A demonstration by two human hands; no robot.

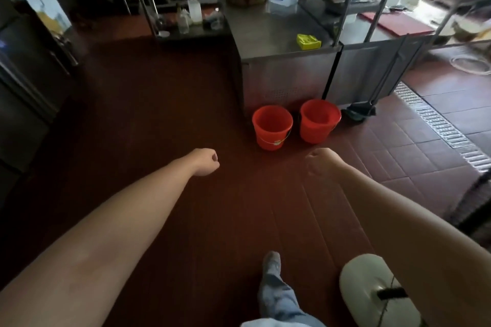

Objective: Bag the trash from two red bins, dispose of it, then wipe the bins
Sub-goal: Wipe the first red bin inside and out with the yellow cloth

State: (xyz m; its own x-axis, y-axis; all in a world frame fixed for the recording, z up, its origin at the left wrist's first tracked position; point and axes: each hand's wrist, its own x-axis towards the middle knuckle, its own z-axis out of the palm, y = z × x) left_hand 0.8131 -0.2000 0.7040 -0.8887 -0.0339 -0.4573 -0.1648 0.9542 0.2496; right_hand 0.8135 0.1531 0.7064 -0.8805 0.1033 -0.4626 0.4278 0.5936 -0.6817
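Two red bins on the floor point(164, 119), just ahead of both hands

Left bin point(272, 127) and right bin point(319, 121) stand upright, side by side against the steel cabinet point(287, 77); right hand point(322, 161) looks nearer, its fingers too blurred to tell; left hand point(206, 162), fingers curled, holds nothing.

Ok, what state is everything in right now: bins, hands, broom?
Left bin: upright, uncovered, handle down.
Right bin: upright, uncovered, standing apart from the other.
Left hand: fisted, empty.
Right hand: loosely curled, empty, blurred.
Broom: leaning against counter.
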